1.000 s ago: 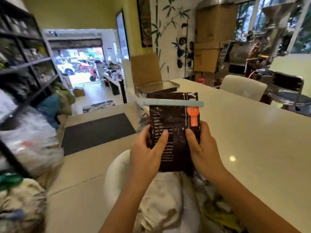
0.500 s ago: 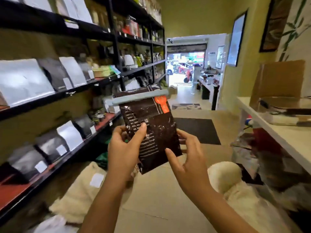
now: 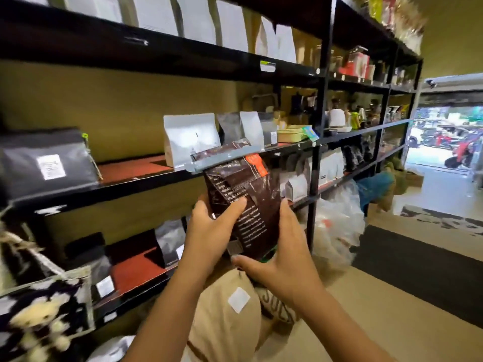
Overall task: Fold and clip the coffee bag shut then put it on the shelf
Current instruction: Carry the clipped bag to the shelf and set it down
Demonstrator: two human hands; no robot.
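Observation:
A dark brown coffee bag [image 3: 251,194] with white print and an orange label is held up in front of the black shelf [image 3: 136,178]. Its folded top is pinched under a long pale blue clip [image 3: 224,160]. My left hand [image 3: 209,231] grips the bag's left side, thumb across the front. My right hand [image 3: 282,257] cups its bottom and right edge. The bag tilts with its top toward the middle shelf board, just in front of a silver pouch [image 3: 190,137].
The shelf carries grey, silver and black pouches [image 3: 44,160] on red-lined boards, with kettles and jars further right. Beige sacks [image 3: 230,314] and a clear plastic bag [image 3: 339,226] lie on the floor below. A dark mat [image 3: 423,267] and an open doorway [image 3: 449,142] are to the right.
I have turned from the table to face the shelf. Both hands have carried the clipped bag closer to the middle shelf board and raised it.

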